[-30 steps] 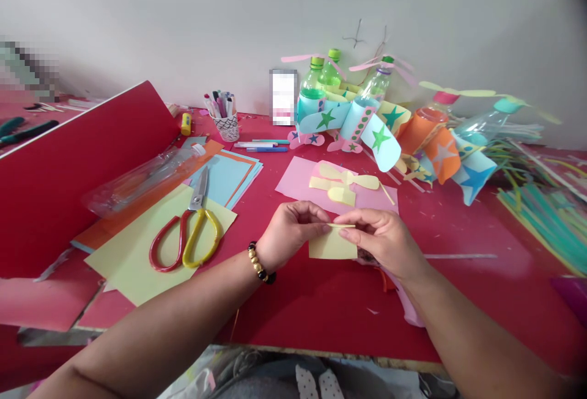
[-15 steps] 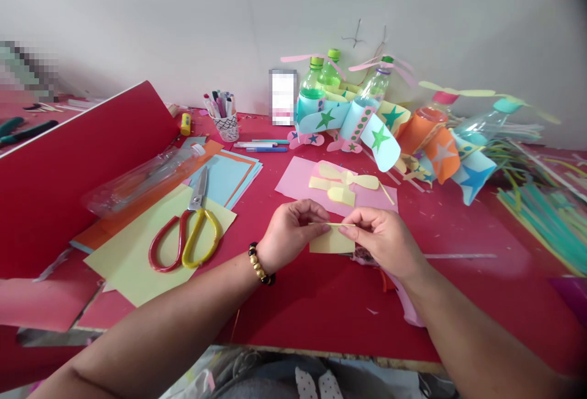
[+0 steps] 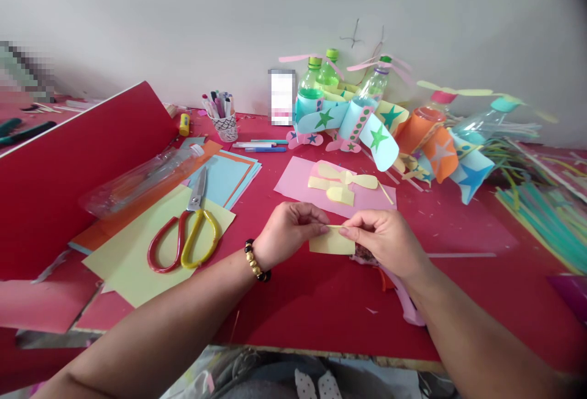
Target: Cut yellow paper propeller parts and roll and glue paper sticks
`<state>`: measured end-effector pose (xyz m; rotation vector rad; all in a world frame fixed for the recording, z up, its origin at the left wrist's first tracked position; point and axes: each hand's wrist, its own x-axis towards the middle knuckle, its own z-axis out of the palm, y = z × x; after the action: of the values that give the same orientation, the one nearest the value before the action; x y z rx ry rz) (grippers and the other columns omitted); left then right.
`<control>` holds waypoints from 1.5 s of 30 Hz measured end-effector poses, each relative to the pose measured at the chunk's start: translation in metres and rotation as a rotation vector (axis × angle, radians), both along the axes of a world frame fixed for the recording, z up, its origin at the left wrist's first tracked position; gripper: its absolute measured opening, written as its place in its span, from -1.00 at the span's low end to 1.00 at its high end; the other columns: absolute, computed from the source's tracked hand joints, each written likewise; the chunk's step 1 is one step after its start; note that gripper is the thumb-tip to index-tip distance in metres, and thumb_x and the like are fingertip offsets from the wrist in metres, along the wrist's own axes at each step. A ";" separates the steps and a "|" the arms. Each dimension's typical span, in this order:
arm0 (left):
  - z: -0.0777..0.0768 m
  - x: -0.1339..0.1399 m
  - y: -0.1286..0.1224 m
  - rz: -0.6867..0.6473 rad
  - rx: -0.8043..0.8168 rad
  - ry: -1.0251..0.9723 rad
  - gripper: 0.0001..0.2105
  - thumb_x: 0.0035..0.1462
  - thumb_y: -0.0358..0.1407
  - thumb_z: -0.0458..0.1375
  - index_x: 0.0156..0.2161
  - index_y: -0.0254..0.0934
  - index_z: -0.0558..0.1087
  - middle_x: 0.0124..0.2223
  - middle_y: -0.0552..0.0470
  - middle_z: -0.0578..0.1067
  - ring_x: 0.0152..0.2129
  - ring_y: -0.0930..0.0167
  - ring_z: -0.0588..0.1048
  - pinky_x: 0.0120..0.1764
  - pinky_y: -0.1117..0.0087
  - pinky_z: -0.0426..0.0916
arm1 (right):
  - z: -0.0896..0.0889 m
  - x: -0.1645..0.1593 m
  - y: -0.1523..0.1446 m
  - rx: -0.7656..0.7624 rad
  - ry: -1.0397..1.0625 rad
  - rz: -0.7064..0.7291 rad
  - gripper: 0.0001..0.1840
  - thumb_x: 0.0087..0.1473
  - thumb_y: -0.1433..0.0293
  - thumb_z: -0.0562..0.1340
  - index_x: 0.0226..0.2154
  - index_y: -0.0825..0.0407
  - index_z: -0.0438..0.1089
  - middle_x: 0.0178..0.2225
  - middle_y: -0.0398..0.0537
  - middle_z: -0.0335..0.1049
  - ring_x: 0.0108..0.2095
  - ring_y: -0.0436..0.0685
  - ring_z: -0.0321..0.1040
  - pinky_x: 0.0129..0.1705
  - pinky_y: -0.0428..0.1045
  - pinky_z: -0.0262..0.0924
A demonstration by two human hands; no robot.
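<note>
A small pale yellow piece of paper [image 3: 332, 242] is held up between both hands over the red table. My left hand [image 3: 290, 233] pinches its upper left corner between thumb and fingers. At the upper right corner, my right hand [image 3: 383, 239] does the same. Just beyond the hands, cut yellow paper shapes [image 3: 340, 195], one like a propeller, lie on a pink sheet [image 3: 293, 180]. Partly hidden below my right hand is a tool with a pink handle [image 3: 410, 307]; its kind is unclear.
Scissors [image 3: 196, 203] with red and yellow handles rest on coloured paper [image 3: 137, 277] to the left, beside a clear plastic bottle [image 3: 151, 173]. A pen cup [image 3: 224, 127] and phone [image 3: 282, 98] stand behind. Several decorated bottle planes [image 3: 367, 112] line the back right, near green strips [image 3: 532, 222].
The yellow paper's upper edge has shifted slightly, and more of its face shows between my thumbs. Both hands keep their pinch; the view has moved a little.
</note>
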<state>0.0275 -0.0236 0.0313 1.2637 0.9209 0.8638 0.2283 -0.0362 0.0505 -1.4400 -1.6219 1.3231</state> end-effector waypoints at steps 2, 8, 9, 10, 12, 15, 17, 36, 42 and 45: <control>0.001 0.000 0.000 -0.001 0.006 0.001 -0.85 -0.03 -0.30 0.25 -0.38 -0.38 0.46 -0.47 0.04 0.45 -0.54 0.54 0.36 -0.46 0.53 0.25 | 0.000 0.000 0.001 -0.007 0.005 0.002 -0.71 -0.02 0.17 0.29 -0.49 0.09 0.43 -0.77 -0.23 0.18 -0.75 -0.05 0.16 -0.71 -0.14 0.08; 0.003 0.001 0.000 0.000 -0.009 -0.013 -0.84 -0.03 -0.29 0.25 -0.39 -0.39 0.45 -0.46 0.02 0.46 -0.53 0.50 0.39 -0.44 0.50 0.27 | 0.001 0.000 0.002 -0.019 0.014 0.019 -0.69 -0.02 0.17 0.29 -0.49 0.10 0.43 -0.76 -0.23 0.16 -0.75 -0.06 0.13 -0.71 -0.14 0.07; 0.003 0.001 0.000 0.000 -0.013 -0.017 -0.84 -0.03 -0.29 0.25 -0.40 -0.39 0.45 -0.45 0.01 0.46 -0.52 0.50 0.39 -0.44 0.50 0.27 | 0.001 0.000 0.002 -0.021 0.014 0.027 -0.69 -0.01 0.16 0.28 -0.49 0.10 0.43 -0.76 -0.23 0.16 -0.74 -0.06 0.13 -0.71 -0.15 0.06; 0.003 0.001 0.000 0.000 -0.016 -0.021 -0.84 -0.03 -0.29 0.25 -0.40 -0.38 0.45 -0.45 0.01 0.46 -0.52 0.50 0.39 -0.43 0.49 0.27 | 0.001 0.000 0.002 -0.024 0.014 0.033 -0.69 0.00 0.16 0.27 -0.46 0.10 0.44 -0.75 -0.23 0.16 -0.74 -0.07 0.13 -0.70 -0.15 0.06; 0.002 0.001 -0.001 -0.003 -0.009 -0.020 -0.83 -0.03 -0.28 0.25 -0.39 -0.38 0.45 -0.46 0.02 0.46 -0.52 0.50 0.38 -0.42 0.49 0.27 | 0.001 -0.002 0.002 -0.030 0.021 0.047 -0.71 0.01 0.17 0.26 -0.38 0.09 0.46 -0.72 -0.25 0.15 -0.73 -0.09 0.09 -0.70 -0.15 0.06; 0.000 0.003 -0.002 -0.008 0.033 -0.002 -0.83 -0.01 -0.26 0.24 -0.38 -0.37 0.46 -0.47 0.04 0.44 -0.53 0.52 0.35 -0.43 0.51 0.25 | 0.001 -0.004 0.001 0.024 0.010 0.068 -0.75 0.03 0.21 0.25 -0.34 0.06 0.47 -0.68 -0.27 0.11 -0.71 -0.13 0.01 -0.70 -0.18 0.02; -0.001 0.004 -0.003 -0.008 0.052 0.019 -0.82 0.00 -0.24 0.23 -0.38 -0.36 0.46 -0.47 0.05 0.43 -0.54 0.53 0.34 -0.45 0.52 0.23 | 0.002 -0.005 0.000 0.084 -0.018 0.077 -0.78 0.04 0.24 0.25 -0.38 0.06 0.48 -0.68 -0.26 0.08 -0.69 -0.14 -0.04 -0.69 -0.20 -0.03; 0.003 0.005 -0.002 0.097 -0.215 -0.272 -0.85 -0.14 -0.38 0.31 -0.42 -0.36 0.44 -0.48 0.07 0.46 -0.53 0.51 0.42 -0.38 0.46 0.33 | -0.002 -0.002 0.006 0.022 0.144 -0.057 -0.86 -0.07 0.32 0.32 -0.39 0.01 0.54 -0.55 -0.12 0.42 -0.54 -0.01 0.26 -0.49 -0.09 0.17; 0.002 0.005 -0.004 0.089 -0.176 -0.264 -0.88 -0.14 -0.39 0.31 -0.44 -0.37 0.46 -0.48 0.07 0.47 -0.53 0.52 0.42 -0.38 0.48 0.33 | 0.000 -0.002 0.006 0.002 0.168 -0.070 -0.88 -0.12 0.36 0.32 -0.44 0.04 0.54 -0.57 -0.11 0.43 -0.55 0.01 0.26 -0.50 -0.08 0.16; 0.003 0.006 -0.004 0.073 -0.160 -0.248 -0.87 -0.14 -0.37 0.31 -0.44 -0.37 0.47 -0.47 0.06 0.48 -0.52 0.52 0.42 -0.37 0.48 0.33 | 0.002 -0.003 0.006 0.033 0.128 -0.090 -0.88 -0.15 0.38 0.31 -0.46 0.05 0.54 -0.59 -0.11 0.41 -0.55 0.02 0.25 -0.51 -0.08 0.15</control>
<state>0.0331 -0.0279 0.0342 0.9660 0.8235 0.9611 0.2257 -0.0301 0.0521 -1.3636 -1.4724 1.3046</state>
